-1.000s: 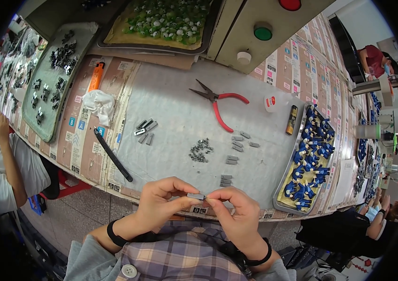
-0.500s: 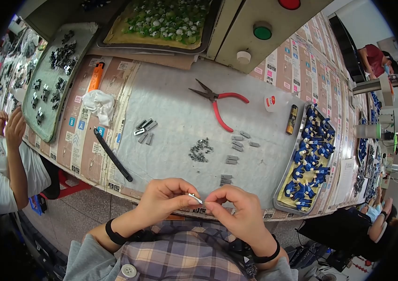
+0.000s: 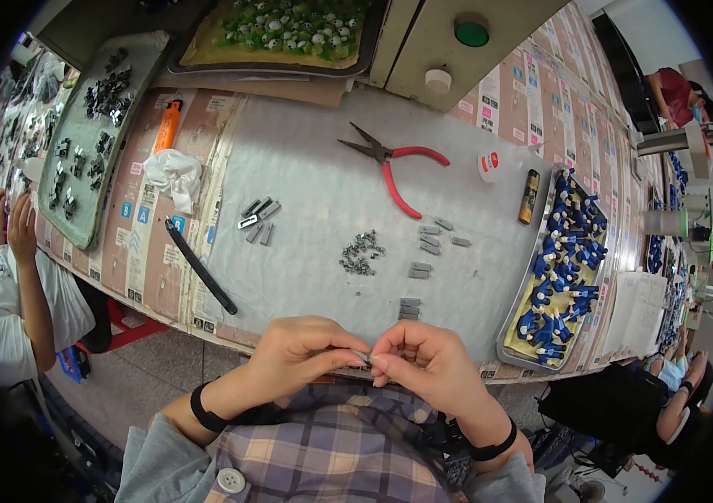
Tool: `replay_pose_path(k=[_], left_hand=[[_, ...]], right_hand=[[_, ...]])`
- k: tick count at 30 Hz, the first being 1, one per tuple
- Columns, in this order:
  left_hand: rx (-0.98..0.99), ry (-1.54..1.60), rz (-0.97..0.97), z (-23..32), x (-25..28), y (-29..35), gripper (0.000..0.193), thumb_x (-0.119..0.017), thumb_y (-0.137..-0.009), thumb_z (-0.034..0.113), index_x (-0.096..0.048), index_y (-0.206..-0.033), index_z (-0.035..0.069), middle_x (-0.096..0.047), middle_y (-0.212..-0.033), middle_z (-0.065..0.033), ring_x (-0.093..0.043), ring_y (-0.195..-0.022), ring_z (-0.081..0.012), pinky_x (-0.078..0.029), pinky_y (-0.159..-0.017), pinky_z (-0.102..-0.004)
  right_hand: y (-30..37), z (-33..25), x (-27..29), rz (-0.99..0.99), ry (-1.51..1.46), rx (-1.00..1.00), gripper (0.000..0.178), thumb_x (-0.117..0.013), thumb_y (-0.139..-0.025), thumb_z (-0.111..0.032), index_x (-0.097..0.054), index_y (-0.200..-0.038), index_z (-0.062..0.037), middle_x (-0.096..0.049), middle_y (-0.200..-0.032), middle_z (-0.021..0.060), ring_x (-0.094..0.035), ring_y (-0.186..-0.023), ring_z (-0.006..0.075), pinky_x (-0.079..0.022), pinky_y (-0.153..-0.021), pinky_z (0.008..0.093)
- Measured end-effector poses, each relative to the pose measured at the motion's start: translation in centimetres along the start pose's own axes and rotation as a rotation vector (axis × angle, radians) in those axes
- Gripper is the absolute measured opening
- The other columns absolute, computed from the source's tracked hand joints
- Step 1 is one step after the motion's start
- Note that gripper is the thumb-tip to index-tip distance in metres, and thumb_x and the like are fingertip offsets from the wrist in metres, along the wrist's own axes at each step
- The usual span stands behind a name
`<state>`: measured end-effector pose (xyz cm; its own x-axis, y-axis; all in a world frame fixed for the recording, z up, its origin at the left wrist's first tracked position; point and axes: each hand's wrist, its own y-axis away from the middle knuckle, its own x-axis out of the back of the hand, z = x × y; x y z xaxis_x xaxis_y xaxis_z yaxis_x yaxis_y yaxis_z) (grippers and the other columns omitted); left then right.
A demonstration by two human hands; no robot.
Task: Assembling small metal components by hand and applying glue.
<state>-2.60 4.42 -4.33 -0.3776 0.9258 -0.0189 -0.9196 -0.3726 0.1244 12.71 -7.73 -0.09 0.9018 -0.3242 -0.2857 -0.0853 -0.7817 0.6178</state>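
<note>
Big grey work mat (image 3: 314, 180) spread across the bench, cardboard sheets (image 3: 134, 243) tucked under it on the left. Long green tray (image 3: 92, 180) of dark metal parts running up the left edge, another tray (image 3: 197, 50) of green and white bits along the top, and a silver tray (image 3: 514, 335) stuffed with blue-capped pieces on the right. Beige control box (image 3: 491, 59) with a green button behind the mat.

Red-handled pliers (image 3: 394, 163) lying flat near the middle top, jaws pointing left. Black rod (image 3: 201, 268) angled across the mat's left edge, crumpled white rag (image 3: 174, 174) just above it, orange utility knife (image 3: 167, 126) above that. Small white tape roll (image 3: 491, 165) and a dark little cylinder (image 3: 528, 197) just beside the blue tray.

Loose stuff on the mat: a few grey clips (image 3: 257, 220) left of centre, a heap of tiny screws (image 3: 361, 254) in the middle, more small grey blocks (image 3: 432, 243) scattered to its right and down toward the front edge.

Down at the front edge, both hands meeting over the lap. Left hand (image 3: 302, 352) with thumb and forefinger pinching one end of a small metal piece (image 3: 365, 357), other fingers curled in. Right hand (image 3: 432, 365) pinching the other end the same way, fingertips nearly touching the left's. Piece held in the air just off the bench edge, mostly hidden, shape hard to make out. Black wristbands on both wrists, plaid shirt below
</note>
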Motion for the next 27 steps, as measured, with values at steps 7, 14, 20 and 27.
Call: replay_pose_path(k=[7, 14, 20, 27], left_hand=[[-0.028, -0.038, 0.034, -0.1, -0.3, 0.4, 0.013, -0.067, -0.073, 0.01, -0.066, -0.085, 0.004, -0.063, -0.07, -0.0064, -0.059, -0.059, -0.0147, -0.043, -0.052, -0.0244], [-0.089, -0.116, 0.042, -0.6, -0.5, 0.7, 0.014, -0.068, -0.071, 0.009, -0.066, -0.083, 0.004, -0.063, -0.068, -0.006, -0.059, -0.057, -0.0158, -0.043, -0.052, -0.0247], [-0.111, -0.15, 0.05, -0.7, -0.8, 0.9, 0.014, -0.068, -0.071, 0.009, -0.066, -0.084, 0.005, -0.063, -0.068, -0.0055, -0.058, -0.056, -0.0165, -0.042, -0.051, -0.0254], [-0.052, -0.17, 0.075, -1.4, -0.5, 2.8, 0.015, -0.067, -0.072, 0.009, -0.066, -0.086, 0.004, -0.063, -0.069, -0.0062, -0.059, -0.058, -0.0165, -0.042, -0.052, -0.0256]], right_hand=[[-0.2, 0.1, 0.4, -0.087, -0.029, -0.074, 0.012, -0.056, -0.084, -0.01, -0.055, -0.089, 0.0015, -0.058, -0.077, 0.0033, -0.057, -0.068, 0.0074, -0.046, -0.062, 0.0189], [-0.2, 0.4, 0.4, -0.105, -0.038, -0.091, 0.013, -0.055, -0.084, -0.011, -0.054, -0.089, 0.0016, -0.058, -0.076, 0.0032, -0.057, -0.068, 0.0075, -0.047, -0.062, 0.0188], [0.2, 1.1, 0.0, -0.048, 0.057, -0.07, 0.01, -0.053, -0.085, -0.01, -0.054, -0.088, 0.0003, -0.058, -0.073, 0.0026, -0.057, -0.066, 0.0075, -0.045, -0.059, 0.0188], [-0.4, 1.7, -0.8, -0.081, 0.115, -0.087, 0.01, -0.054, -0.085, -0.01, -0.055, -0.086, 0.0001, -0.059, -0.073, 0.0028, -0.057, -0.066, 0.0072, -0.045, -0.058, 0.0192]])
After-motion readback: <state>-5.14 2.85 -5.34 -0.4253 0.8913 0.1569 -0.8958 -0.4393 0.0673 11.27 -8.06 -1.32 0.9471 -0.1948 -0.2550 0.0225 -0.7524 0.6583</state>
